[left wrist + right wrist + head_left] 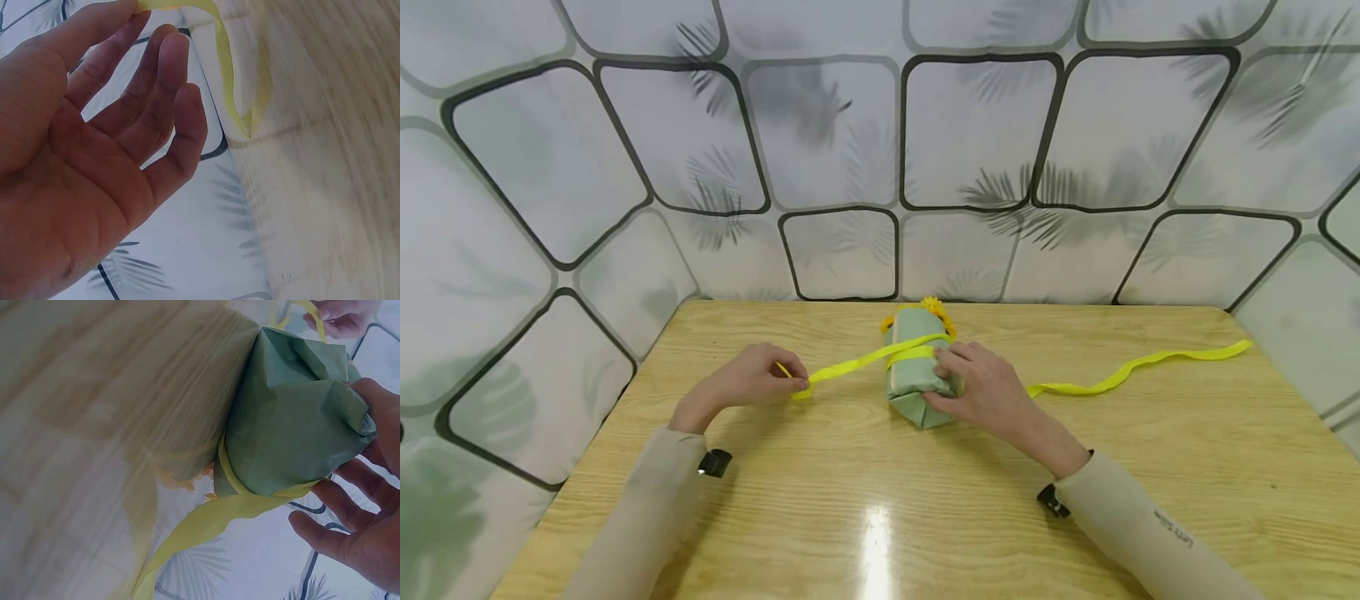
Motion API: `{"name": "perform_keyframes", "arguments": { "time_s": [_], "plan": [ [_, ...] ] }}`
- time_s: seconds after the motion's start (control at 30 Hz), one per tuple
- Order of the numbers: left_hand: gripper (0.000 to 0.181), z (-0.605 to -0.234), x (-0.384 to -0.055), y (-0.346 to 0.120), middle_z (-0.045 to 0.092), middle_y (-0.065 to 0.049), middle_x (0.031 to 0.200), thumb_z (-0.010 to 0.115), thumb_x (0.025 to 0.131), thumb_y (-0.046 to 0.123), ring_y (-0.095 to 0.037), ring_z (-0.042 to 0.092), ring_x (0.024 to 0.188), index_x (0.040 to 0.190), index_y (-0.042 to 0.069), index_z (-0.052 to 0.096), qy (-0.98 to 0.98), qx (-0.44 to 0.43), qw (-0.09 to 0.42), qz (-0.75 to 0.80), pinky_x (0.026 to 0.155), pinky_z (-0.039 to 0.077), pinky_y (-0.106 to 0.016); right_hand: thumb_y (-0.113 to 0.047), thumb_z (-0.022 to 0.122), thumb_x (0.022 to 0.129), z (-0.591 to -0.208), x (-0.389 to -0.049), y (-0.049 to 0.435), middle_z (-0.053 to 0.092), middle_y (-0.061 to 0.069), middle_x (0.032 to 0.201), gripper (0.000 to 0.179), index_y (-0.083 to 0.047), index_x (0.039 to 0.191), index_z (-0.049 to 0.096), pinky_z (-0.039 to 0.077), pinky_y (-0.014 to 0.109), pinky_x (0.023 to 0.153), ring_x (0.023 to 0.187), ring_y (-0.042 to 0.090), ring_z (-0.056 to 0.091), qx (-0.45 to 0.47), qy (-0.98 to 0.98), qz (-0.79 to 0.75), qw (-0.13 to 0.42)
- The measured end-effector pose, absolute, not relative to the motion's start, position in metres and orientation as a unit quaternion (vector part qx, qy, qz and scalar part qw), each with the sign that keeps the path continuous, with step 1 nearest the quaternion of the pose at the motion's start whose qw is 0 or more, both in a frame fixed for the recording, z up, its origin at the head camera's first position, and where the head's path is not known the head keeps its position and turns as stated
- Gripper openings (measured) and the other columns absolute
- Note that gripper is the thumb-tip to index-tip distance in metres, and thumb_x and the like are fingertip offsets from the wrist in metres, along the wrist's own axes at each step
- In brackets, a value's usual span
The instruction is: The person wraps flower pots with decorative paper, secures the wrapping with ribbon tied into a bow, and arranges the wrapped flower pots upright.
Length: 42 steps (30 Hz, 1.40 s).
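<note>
A small bouquet wrapped in green paper (913, 383) lies on the table, its yellow-orange flowers (932, 305) showing at the far end. A yellow ribbon (857, 363) loops round the wrapping's middle. Out to the left, my left hand (752, 375) pinches one length of it between thumb and index finger, the other fingers loosely bent. My right hand (985, 387) grips the bouquet's right side near its folded bottom, with fingertips at the ribbon band. In the right wrist view, the green wrapping (287, 431) shows creased folds at its bottom.
The ribbon's other tail (1120, 379) trails across the wooden table (820, 517) to the right. Behind and on both sides stands patterned fabric (842, 125) with dark outlines and leaf prints.
</note>
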<state>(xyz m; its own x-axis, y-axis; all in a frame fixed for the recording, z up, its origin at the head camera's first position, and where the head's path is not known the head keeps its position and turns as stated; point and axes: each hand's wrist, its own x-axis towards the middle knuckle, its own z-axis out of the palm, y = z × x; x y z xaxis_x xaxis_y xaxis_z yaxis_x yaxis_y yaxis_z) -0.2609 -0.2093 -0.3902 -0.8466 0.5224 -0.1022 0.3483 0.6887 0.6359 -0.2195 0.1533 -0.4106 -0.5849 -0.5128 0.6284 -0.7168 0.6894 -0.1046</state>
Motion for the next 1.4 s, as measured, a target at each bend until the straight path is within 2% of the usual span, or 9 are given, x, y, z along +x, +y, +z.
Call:
{"name": "perform_keyframes", "arguments": {
  "time_s": [0.27, 0.5, 0.67, 0.8, 0.9, 1.1, 1.17, 1.23, 1.4],
  "plan": [
    [0.015, -0.39, -0.262, -0.212, 0.076, -0.005, 0.1, 0.069, 0.099, 0.022, -0.018, 0.068, 0.084, 0.102, 0.01, 0.077, 0.916, 0.216, 0.123, 0.316, 0.073, 0.052, -0.032, -0.027, 0.095, 0.071, -0.411, -0.22, 0.153, 0.067, 0.003, 0.09, 0.039, -0.013, 0.083, 0.06, 0.056, 0.034, 0.062, 0.077, 0.021, 0.062, 0.352, -0.872, 0.177, 0.289],
    [0.014, -0.391, -0.271, -0.209, 0.077, -0.009, 0.101, 0.067, 0.1, 0.019, -0.024, 0.072, 0.089, 0.102, 0.008, 0.077, 0.94, 0.192, 0.01, 0.28, 0.076, 0.058, -0.037, -0.027, 0.094, 0.072, -0.41, -0.221, 0.153, 0.065, 0.001, 0.087, 0.039, -0.013, 0.084, 0.06, 0.054, 0.033, 0.061, 0.075, 0.02, 0.06, 0.354, -0.872, 0.176, 0.287],
    [0.022, -0.386, -0.275, -0.192, 0.074, -0.015, 0.115, 0.063, 0.101, 0.017, -0.028, 0.072, 0.094, 0.117, 0.004, 0.072, 0.945, 0.191, -0.011, 0.265, 0.08, 0.06, -0.043, -0.027, 0.094, 0.071, -0.41, -0.222, 0.153, 0.066, 0.002, 0.087, 0.038, -0.013, 0.083, 0.061, 0.055, 0.033, 0.061, 0.076, 0.02, 0.061, 0.351, -0.874, 0.175, 0.286],
    [0.023, -0.38, -0.27, -0.158, 0.073, -0.013, 0.116, 0.06, 0.101, 0.013, -0.026, 0.072, 0.091, 0.12, 0.005, 0.07, 0.931, 0.224, -0.059, 0.282, 0.079, 0.06, -0.04, -0.027, 0.094, 0.071, -0.41, -0.22, 0.152, 0.066, 0.002, 0.087, 0.038, -0.013, 0.083, 0.061, 0.053, 0.032, 0.06, 0.075, 0.02, 0.06, 0.35, -0.876, 0.178, 0.28],
    [0.02, -0.378, -0.267, -0.126, 0.073, -0.012, 0.115, 0.062, 0.102, 0.012, -0.023, 0.072, 0.088, 0.119, 0.006, 0.071, 0.902, 0.281, -0.087, 0.315, 0.074, 0.06, -0.035, -0.027, 0.095, 0.071, -0.411, -0.22, 0.152, 0.066, 0.001, 0.087, 0.039, -0.013, 0.083, 0.061, 0.053, 0.032, 0.06, 0.074, 0.018, 0.059, 0.353, -0.875, 0.18, 0.279],
    [0.033, -0.381, -0.271, -0.079, 0.067, -0.013, 0.133, 0.061, 0.104, 0.013, -0.019, 0.069, 0.086, 0.136, 0.005, 0.063, 0.868, 0.377, -0.067, 0.317, 0.072, 0.057, -0.028, -0.026, 0.096, 0.07, -0.411, -0.221, 0.153, 0.061, -0.001, 0.081, 0.04, -0.012, 0.083, 0.06, 0.051, 0.032, 0.061, 0.069, 0.016, 0.055, 0.36, -0.868, 0.182, 0.29],
    [0.036, -0.383, -0.273, -0.072, 0.068, -0.012, 0.132, 0.06, 0.104, 0.012, -0.018, 0.069, 0.086, 0.14, 0.005, 0.06, 0.868, 0.384, -0.061, 0.31, 0.075, 0.057, -0.029, -0.026, 0.096, 0.069, -0.411, -0.222, 0.153, 0.06, -0.001, 0.08, 0.041, -0.012, 0.083, 0.06, 0.05, 0.033, 0.061, 0.068, 0.015, 0.055, 0.362, -0.866, 0.181, 0.292],
    [0.036, -0.386, -0.275, -0.069, 0.07, -0.012, 0.123, 0.059, 0.104, 0.009, -0.018, 0.069, 0.085, 0.14, 0.005, 0.061, 0.869, 0.388, -0.059, 0.303, 0.075, 0.057, -0.03, -0.027, 0.096, 0.069, -0.411, -0.222, 0.153, 0.059, -0.002, 0.079, 0.041, -0.012, 0.082, 0.059, 0.05, 0.033, 0.061, 0.068, 0.015, 0.054, 0.365, -0.866, 0.178, 0.291],
    [0.028, -0.388, -0.276, -0.069, 0.064, -0.008, 0.097, 0.054, 0.104, 0.005, -0.016, 0.056, 0.075, 0.125, 0.007, 0.072, 0.865, 0.402, -0.074, 0.29, 0.068, 0.049, -0.025, -0.028, 0.096, 0.069, -0.411, -0.223, 0.154, 0.061, -0.001, 0.079, 0.041, -0.011, 0.083, 0.061, 0.05, 0.034, 0.063, 0.07, 0.017, 0.055, 0.363, -0.869, 0.174, 0.288]
  ]
}}
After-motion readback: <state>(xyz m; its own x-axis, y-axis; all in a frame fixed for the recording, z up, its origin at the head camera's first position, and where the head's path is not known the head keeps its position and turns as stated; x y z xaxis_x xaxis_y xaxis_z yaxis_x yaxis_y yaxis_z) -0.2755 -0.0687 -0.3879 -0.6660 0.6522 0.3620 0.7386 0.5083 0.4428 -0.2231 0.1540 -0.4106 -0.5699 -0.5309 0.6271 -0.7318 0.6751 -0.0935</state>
